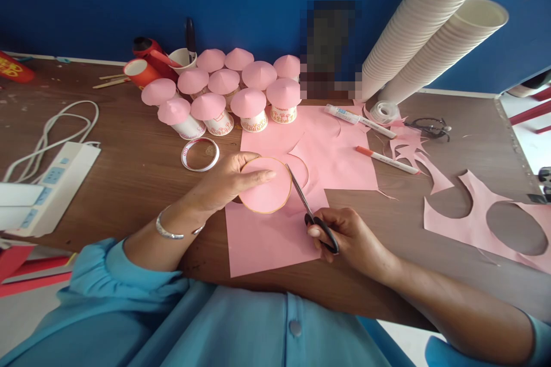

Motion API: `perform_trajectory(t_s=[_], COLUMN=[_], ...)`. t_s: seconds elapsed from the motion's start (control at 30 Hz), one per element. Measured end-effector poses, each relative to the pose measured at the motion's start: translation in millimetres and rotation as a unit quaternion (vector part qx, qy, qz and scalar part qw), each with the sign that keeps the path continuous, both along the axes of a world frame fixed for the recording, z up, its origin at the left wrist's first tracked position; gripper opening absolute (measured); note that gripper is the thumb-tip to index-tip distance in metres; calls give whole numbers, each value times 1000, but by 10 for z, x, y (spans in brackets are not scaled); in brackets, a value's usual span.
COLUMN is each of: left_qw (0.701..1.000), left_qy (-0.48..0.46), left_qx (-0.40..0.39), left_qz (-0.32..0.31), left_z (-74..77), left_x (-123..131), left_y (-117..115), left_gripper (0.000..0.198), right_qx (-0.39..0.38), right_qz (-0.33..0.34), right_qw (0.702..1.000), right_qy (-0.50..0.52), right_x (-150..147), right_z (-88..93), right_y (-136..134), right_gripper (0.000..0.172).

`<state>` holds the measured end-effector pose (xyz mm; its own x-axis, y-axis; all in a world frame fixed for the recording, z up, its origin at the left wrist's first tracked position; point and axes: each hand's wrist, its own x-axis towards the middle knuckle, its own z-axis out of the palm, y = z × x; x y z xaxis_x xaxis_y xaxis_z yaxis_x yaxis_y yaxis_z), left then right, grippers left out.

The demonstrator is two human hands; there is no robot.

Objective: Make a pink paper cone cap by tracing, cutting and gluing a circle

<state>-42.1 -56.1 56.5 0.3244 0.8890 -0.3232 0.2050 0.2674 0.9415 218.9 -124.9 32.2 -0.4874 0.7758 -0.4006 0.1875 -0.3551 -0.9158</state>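
My left hand pinches a round pink paper disc with an orange edge, thumb on top, held just over a pink paper sheet on the brown table. My right hand grips black-handled scissors; the blades point up and left and touch the disc's right edge. A silver bangle sits on my left wrist. Both sleeves are light blue.
Several paper cups with pink cone tops cluster at the back. Beside them lie a tape ring, a glue tube, an orange-capped marker and pink offcuts. Stacked white cups lean right; a power strip lies left.
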Motion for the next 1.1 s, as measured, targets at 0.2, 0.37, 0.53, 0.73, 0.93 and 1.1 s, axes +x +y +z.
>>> perform_trajectory(t_s=[0.2, 0.37, 0.53, 0.73, 0.93, 1.1], left_qw=[1000, 999, 993, 991, 983, 979], left_qy=[9, -13, -36, -63, -111, -144], left_qx=[8, 31, 67, 63, 75, 61], left_qz=[14, 40, 87, 103, 129, 133], left_z=[-31, -59, -45, -146, -170, -200], left_x=[-25, -32, 12, 24, 84, 106], left_y=[-7, 6, 34, 40, 61, 62], left_gripper=[31, 29, 30, 28, 29, 28], right_qx=[4, 4, 30, 115, 444, 620], right_qz=[-6, -28, -47, -71, -63, 18], right_qw=[1000, 1000, 998, 987, 866, 746], right_qy=[2, -13, -33, -90, -220, -243], right_x=[8, 9, 18, 42, 97, 57], right_z=[-12, -12, -30, -85, -153, -162], right_y=[-15, 7, 25, 30, 45, 38], right_gripper=[54, 57, 53, 43, 8, 27])
